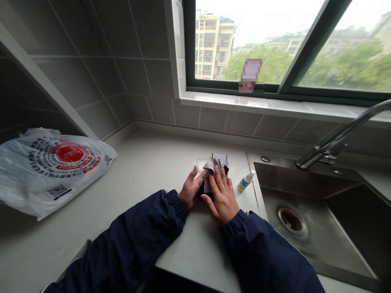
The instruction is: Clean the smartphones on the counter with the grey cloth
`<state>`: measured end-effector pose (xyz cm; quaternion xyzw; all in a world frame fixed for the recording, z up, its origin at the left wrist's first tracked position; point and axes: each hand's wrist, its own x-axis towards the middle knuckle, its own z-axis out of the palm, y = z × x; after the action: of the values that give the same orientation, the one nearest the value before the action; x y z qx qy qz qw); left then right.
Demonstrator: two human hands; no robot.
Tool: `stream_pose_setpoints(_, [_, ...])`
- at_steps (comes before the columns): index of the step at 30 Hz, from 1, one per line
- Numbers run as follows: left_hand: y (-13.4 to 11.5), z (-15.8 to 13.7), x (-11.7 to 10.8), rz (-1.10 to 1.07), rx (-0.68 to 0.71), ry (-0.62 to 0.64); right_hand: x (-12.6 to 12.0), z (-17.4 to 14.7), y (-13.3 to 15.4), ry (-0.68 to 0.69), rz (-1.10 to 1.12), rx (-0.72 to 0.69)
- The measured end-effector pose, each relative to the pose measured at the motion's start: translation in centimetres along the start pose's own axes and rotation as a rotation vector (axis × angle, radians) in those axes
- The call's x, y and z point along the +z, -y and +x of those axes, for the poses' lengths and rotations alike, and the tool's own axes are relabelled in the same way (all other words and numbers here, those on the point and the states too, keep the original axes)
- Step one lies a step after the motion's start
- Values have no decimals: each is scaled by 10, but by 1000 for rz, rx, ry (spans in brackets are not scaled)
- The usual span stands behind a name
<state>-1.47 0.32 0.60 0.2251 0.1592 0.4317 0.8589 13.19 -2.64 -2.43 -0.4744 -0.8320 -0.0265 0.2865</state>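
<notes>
A smartphone [220,156] lies on the counter, mostly covered by a grey cleaning cloth [213,164] and my hands. My left hand [190,189] is at the phone's near left side, its fingers closed on the edge and its thumb raised. Over the cloth, my right hand [224,197] presses down with its fingers stretched along it, keeping the cloth against the phone. A clear phone case [201,162] shows partly behind the cloth. To the right of my right hand, a small white spray bottle [246,181] with a blue and yellow label stands upright, apart from the hand.
On the left of the white counter [146,171] lies a printed white plastic bag [51,167]. At the right are a steel sink [317,199] and a chrome faucet [324,148]. A window sill [259,103] runs along the back, above grey tiles.
</notes>
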Motion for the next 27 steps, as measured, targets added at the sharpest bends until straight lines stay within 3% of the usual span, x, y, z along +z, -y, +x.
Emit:
stream_pose_setpoints(4, [6, -2, -3, 101, -31, 56, -5, 2, -1, -106, -26, 69])
stream_pose_setpoints(10, [15, -3, -7, 164, 21, -19, -12, 6, 0, -162, -60, 152])
stream_pose_setpoints(21, [3, 0, 0, -16, 191, -191, 3, -1, 5, 0, 18, 28])
stream_pose_setpoints(27, [-1, -1, 4, -81, 176, -166, 0, -2, 13, 26, 49, -32])
